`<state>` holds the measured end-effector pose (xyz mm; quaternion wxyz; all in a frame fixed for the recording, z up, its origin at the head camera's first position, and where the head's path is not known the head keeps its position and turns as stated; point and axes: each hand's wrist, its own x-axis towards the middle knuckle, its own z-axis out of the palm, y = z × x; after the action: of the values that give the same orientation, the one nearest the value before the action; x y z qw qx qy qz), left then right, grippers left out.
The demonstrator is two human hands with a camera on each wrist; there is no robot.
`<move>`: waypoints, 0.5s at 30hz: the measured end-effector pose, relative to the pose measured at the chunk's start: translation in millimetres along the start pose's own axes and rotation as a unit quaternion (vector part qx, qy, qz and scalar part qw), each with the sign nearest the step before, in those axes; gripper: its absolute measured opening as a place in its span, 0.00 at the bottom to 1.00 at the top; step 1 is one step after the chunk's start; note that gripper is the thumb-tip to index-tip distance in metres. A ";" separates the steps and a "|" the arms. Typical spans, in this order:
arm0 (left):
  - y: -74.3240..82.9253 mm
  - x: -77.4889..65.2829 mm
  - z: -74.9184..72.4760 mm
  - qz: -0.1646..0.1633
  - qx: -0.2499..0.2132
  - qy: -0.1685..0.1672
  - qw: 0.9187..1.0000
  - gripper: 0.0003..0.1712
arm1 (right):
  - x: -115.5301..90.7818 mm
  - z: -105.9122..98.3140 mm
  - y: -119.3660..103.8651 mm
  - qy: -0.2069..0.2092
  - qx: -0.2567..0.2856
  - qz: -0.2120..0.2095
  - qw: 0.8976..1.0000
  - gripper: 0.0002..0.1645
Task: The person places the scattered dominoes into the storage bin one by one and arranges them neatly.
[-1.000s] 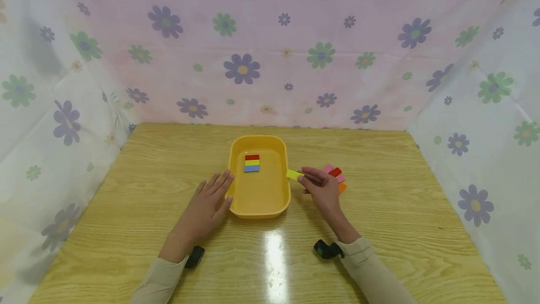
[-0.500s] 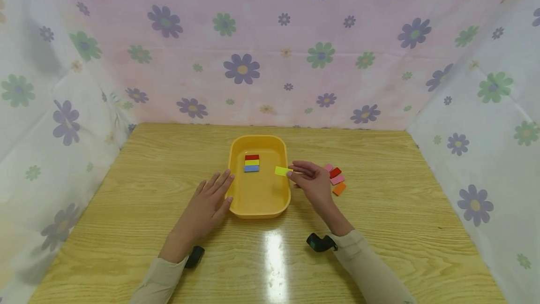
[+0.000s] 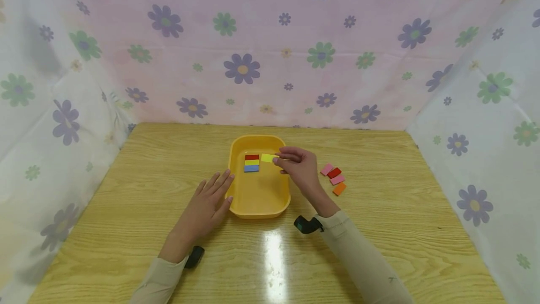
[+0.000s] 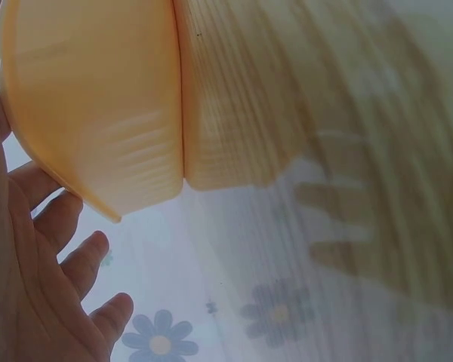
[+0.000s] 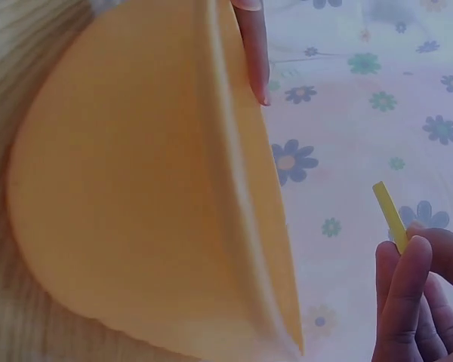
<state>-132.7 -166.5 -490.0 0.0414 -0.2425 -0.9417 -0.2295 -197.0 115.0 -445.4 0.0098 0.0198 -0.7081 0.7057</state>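
Observation:
My right hand (image 3: 300,170) pinches a flat yellow tile (image 3: 268,158) by one end between thumb and fingers, over the right side of a yellow-orange plastic tray (image 3: 258,215). In the right wrist view the tile (image 5: 390,217) is seen nearly edge-on, above the tray's rim. Inside the tray, at the upper left, a red tile (image 3: 252,157), a yellow tile (image 3: 252,163) and a blue tile (image 3: 251,168) lie in a stacked row, edge to edge. My left hand (image 3: 206,205) has its fingers extended, the tips touching the tray's left rim; the left wrist view shows fingers (image 4: 60,215) at that rim.
Right of the tray, loose tiles lie on the wooden table (image 3: 168,154): two pink (image 3: 337,179), one red (image 3: 334,173) and one orange (image 3: 339,189). Flower-patterned cloth (image 3: 270,83) stands at the back and both sides.
My right hand has carried the yellow tile leftward and away from me, from outside the tray's right rim to over its inside. My left hand has stayed in place.

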 end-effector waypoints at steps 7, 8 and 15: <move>-0.4 -0.3 0.0 -0.002 -0.002 -0.002 1.000 0.34 | 19.2 14.6 -6.8 -0.002 -0.014 -0.007 1.000 0.17; -0.4 -0.2 0.0 -0.002 -0.002 -0.003 1.000 0.34 | 22.5 17.2 -7.6 -0.002 -0.022 -0.011 1.000 0.17; 0.0 -0.1 -1.3 -0.006 -0.006 -0.003 1.000 0.34 | 43.4 32.6 -10.4 -0.015 -0.085 -0.029 0.996 0.15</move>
<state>-132.6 -167.2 -488.8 0.0358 -0.2375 -0.9420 -0.2345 -239.4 81.8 -433.3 0.0218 0.0501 -0.7650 0.6417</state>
